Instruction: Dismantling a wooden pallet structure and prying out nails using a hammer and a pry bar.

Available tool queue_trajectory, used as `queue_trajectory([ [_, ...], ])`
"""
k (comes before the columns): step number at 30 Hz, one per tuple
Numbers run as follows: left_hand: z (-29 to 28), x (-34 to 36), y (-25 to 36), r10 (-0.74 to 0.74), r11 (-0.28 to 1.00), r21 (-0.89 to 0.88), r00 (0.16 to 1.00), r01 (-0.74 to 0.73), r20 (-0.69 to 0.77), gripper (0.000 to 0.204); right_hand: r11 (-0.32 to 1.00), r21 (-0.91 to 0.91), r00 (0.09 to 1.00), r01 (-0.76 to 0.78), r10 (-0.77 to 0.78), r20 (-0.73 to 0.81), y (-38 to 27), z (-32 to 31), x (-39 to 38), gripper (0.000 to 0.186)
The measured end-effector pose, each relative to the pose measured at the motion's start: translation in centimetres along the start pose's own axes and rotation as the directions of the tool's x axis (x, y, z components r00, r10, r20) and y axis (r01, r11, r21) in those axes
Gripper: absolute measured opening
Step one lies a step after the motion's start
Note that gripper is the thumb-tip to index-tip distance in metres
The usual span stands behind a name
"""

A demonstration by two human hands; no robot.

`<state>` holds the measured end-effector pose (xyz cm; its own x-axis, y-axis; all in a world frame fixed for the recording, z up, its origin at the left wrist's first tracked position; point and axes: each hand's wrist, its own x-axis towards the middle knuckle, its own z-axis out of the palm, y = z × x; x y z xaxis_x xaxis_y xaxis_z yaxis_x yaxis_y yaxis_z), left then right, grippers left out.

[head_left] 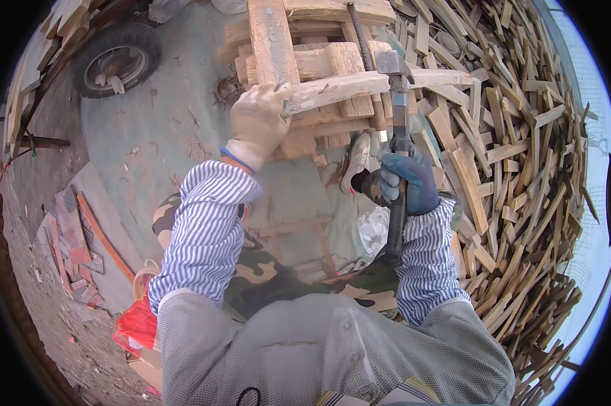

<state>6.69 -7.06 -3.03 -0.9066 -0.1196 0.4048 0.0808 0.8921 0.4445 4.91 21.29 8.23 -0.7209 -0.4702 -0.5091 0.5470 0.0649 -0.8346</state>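
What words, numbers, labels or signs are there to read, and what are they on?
None that I can read.
Black-tyred metal wheel: any sidewall marks are too blurred.
Long-handled metal hammer in the blue-gloved right hand: no readable marks.
Pale rough wooden strip in the cream-gloved left hand: no writing visible.
Crumpled red plastic bag: nothing readable.

The one view looks out from the person's head through a wide fisheye lens, facing steeply down and a little forward. The grey mesh garment point(285, 338) on the torso lies nearest, filling the lower edge; the left hand point(259, 120) and right hand point(410, 181) come farther out — near the centre. Beyond, it reaches from the wheel point(119, 57) across to the wood pile point(515, 176) — bending toward a dark round rim.
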Motion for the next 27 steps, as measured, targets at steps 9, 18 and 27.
queue_trajectory([
  [9, 0.9, -1.4, 0.6, 0.136, 0.989, 0.066, 0.987, -0.13, -0.087, 0.049, 0.935, 0.353, 1.0, -0.018, 0.023, -0.01, 1.8, 0.8, -2.5, 0.037],
  [18, 0.6, -1.9, 0.8, 0.145, 0.985, 0.111, 0.986, -0.135, -0.088, 0.05, 0.722, 0.621, 0.924, -0.307, 0.071, 0.375, 3.4, -0.3, -0.2, 0.038],
  [27, 0.8, -0.9, -0.4, 0.033, 0.996, 0.09, 0.999, -0.03, -0.037, 0.047, 0.823, 0.488, 0.952, -0.292, 0.201, 0.23, 3.1, 1.3, 0.8, 0.033],
])
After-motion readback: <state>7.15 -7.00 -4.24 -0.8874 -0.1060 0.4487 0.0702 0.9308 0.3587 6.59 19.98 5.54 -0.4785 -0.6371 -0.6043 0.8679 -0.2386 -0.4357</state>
